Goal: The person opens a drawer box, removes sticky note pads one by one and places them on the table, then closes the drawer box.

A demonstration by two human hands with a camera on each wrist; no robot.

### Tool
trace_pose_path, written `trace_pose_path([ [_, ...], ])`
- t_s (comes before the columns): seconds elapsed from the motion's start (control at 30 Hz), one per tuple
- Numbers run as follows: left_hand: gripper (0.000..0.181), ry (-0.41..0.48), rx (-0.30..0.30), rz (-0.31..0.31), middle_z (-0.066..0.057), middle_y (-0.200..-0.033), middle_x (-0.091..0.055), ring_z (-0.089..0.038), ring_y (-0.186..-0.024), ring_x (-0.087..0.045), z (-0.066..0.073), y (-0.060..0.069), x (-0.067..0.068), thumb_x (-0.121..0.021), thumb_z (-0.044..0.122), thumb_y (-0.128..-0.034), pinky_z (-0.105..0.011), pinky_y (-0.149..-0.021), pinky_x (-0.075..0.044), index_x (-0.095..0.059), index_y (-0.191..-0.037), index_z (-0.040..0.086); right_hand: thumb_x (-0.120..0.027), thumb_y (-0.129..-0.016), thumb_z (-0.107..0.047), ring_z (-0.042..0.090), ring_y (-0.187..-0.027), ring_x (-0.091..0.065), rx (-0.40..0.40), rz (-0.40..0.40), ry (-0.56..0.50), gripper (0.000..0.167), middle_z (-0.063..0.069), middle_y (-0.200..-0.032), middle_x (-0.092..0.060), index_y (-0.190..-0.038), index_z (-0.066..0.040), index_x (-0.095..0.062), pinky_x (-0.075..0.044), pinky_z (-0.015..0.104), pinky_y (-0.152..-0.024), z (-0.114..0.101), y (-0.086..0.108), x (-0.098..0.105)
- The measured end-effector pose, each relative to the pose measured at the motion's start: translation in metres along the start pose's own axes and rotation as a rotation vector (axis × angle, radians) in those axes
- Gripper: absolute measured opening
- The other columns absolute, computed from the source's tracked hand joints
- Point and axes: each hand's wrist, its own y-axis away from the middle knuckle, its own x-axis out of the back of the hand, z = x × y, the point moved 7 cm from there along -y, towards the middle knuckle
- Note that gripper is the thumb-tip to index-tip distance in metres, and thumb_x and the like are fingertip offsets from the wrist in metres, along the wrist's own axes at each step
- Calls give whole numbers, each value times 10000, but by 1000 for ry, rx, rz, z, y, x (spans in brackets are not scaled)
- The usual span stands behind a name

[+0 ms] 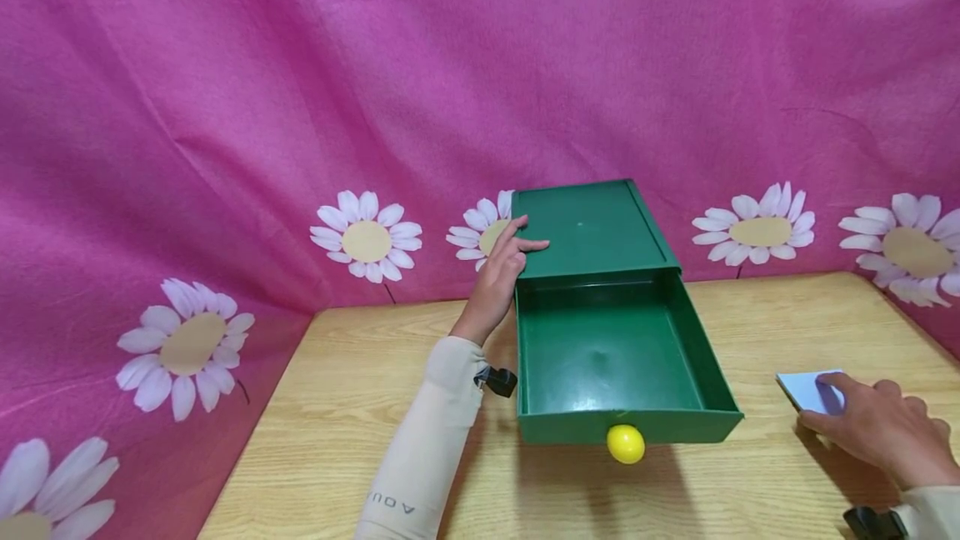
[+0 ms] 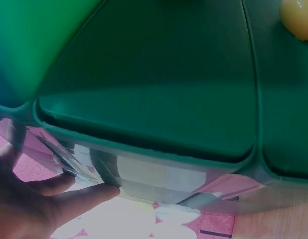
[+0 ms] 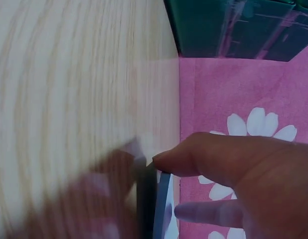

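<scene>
A green drawer unit (image 1: 592, 227) stands at the back of the table, its drawer (image 1: 555, 428) pulled out toward me. The drawer looks bare inside, and a round yellow knob (image 1: 626, 444) sits on its front. My left hand (image 1: 497, 282) rests against the unit's left side, with fingers reaching over the top edge; in the left wrist view its fingers (image 2: 86, 199) are spread along the side wall. To the right of the drawer, my right hand (image 1: 888, 427) pinches a small flat light-blue pad (image 1: 806, 390) between thumb and finger. The pad's thin edge (image 3: 162, 204) shows in the right wrist view.
The wooden table (image 1: 360, 390) carries the drawer unit. Behind and to the left hangs a pink cloth (image 1: 480, 65) with white daisies. The open drawer juts out between my two hands.
</scene>
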Motion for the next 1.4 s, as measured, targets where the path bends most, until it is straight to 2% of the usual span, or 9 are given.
trace_pose_path([
  [0.2,408,9,5,3,-166,-1561,-232,-281,-1452,-148,1,2,3,-306,146,-1000,-578,-1115,-195,-584,-1245,-25,-730,-731,-558,474,-788,-460,17,-27,18,884,349,-915,-443,-1271,80,-442,-393,653,-724,-4,-1,-2],
  [0.43,396,-9,-16,9,-176,-1559,-236,-305,-1450,-153,2,3,5,-307,116,-1004,-577,-1114,-202,-588,-1245,-23,-720,-734,-569,499,-803,-469,33,-34,25,887,365,-926,-443,-1275,82,-454,-388,667,-720,-7,-1,-2],
  [0.57,405,-7,-20,12,-121,-1571,-235,-254,-1457,-145,-14,-1,3,-309,168,-1014,-577,-1115,-197,-601,-1253,20,-719,-725,-587,504,-810,-472,31,-37,24,909,372,-935,-443,-1280,82,-452,-380,672,-726,-7,-1,-5],
  [0.7,431,-23,-21,20,-27,-1576,-242,-149,-1448,-147,-31,-5,1,-308,279,-1017,-560,-1112,-217,-620,-1252,98,-715,-729,-585,478,-819,-468,21,-31,40,903,356,-930,-454,-1274,87,-455,-388,674,-726,-6,-1,-6],
  [0.83,445,-31,-19,22,15,-1573,-247,-76,-1435,-147,-36,-6,-1,-304,330,-1007,-544,-1109,-230,-625,-1250,142,-717,-741,-558,458,-812,-455,-5,-23,66,874,335,-915,-453,-1261,95,-458,-417,654,-728,-8,0,-6],
  [0.97,443,-33,-22,17,18,-1574,-244,-70,-1434,-145,-36,-5,-1,-302,319,-1004,-541,-1109,-230,-623,-1254,144,-723,-758,-527,474,-836,-419,-6,5,65,836,353,-948,-430,-1261,86,-459,-429,642,-731,-11,3,-3],
  [1.13,444,-47,-23,7,12,-1576,-241,-100,-1440,-145,-36,-6,-2,-296,321,-1012,-545,-1104,-248,-621,-1255,141,-706,-786,-526,506,-871,-399,61,84,35,787,380,-968,-432,-1243,72,-476,-433,650,-686,-23,9,15],
  [1.27,433,-46,-29,2,-41,-1579,-237,-150,-1449,-143,-33,-8,-1,-295,276,-1023,-547,-1110,-239,-614,-1261,105,-666,-805,-577,520,-859,-420,185,181,-18,779,380,-956,-475,-1220,63,-508,-405,637,-603,-41,19,39],
  [1.4,410,-32,-22,-14,-127,-1573,-228,-233,-1456,-145,-17,-5,1,-299,175,-1018,-551,-1119,-220,-598,-1258,29,-629,-827,-599,517,-839,-448,284,246,-47,765,378,-989,-493,-1236,38,-519,-381,574,-535,-65,29,58],
])
